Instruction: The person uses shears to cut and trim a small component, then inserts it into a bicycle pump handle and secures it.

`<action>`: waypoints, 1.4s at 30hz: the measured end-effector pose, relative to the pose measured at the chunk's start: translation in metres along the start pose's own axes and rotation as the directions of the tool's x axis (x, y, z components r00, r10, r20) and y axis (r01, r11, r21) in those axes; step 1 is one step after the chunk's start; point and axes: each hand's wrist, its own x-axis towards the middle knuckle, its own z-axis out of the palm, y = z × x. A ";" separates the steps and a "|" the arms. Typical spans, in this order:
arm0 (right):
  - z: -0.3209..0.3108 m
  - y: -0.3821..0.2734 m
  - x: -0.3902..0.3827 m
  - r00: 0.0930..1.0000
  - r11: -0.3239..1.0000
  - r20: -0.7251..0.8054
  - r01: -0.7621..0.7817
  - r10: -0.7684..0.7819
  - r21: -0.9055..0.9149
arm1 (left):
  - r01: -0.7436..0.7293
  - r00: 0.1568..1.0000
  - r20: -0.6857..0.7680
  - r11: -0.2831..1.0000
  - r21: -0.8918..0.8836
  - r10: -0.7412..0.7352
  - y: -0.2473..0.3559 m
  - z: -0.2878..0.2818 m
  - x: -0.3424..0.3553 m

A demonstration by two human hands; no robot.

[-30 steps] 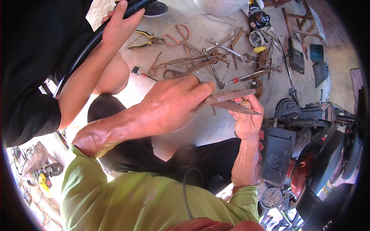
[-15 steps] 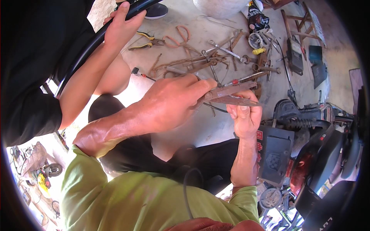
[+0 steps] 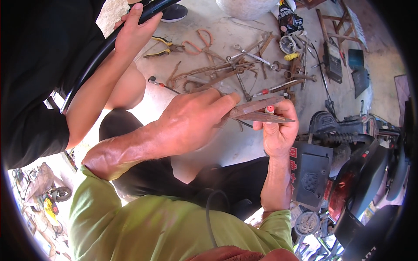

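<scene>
My left hand [image 3: 191, 119] is closed around a pair of rusty scissors [image 3: 257, 109]. Their blades are spread and point right, across the front of my right hand [image 3: 281, 128]. The scissors' handles are hidden in my left fist. Between thumb and fingers, my right hand pinches a small red-tipped piece [image 3: 270, 108] that shows between the blades. A thin black cable [image 3: 244, 123] runs from behind my left hand toward my right fingers. Whether it joins the red-tipped piece I cannot tell.
Several wrenches [image 3: 254, 57] and rusty rods lie on the floor beyond my hands, with yellow-black pliers [image 3: 163, 47] and orange-handled scissors [image 3: 198, 43]. At left, another person's hand [image 3: 135, 32] grips a black tube [image 3: 98, 58]. A motorbike [image 3: 365, 165] stands at right.
The red-tipped piece has come into sight above my right thumb, between the blades. The scissors have shifted slightly, and my right hand has turned a little.
</scene>
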 end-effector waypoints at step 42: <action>-0.001 0.010 0.004 0.966 0.938 -0.082 0.213 -0.244 -0.272 | 0.004 0.999 -0.038 0.999 0.042 -0.002 0.001 0.004 0.001</action>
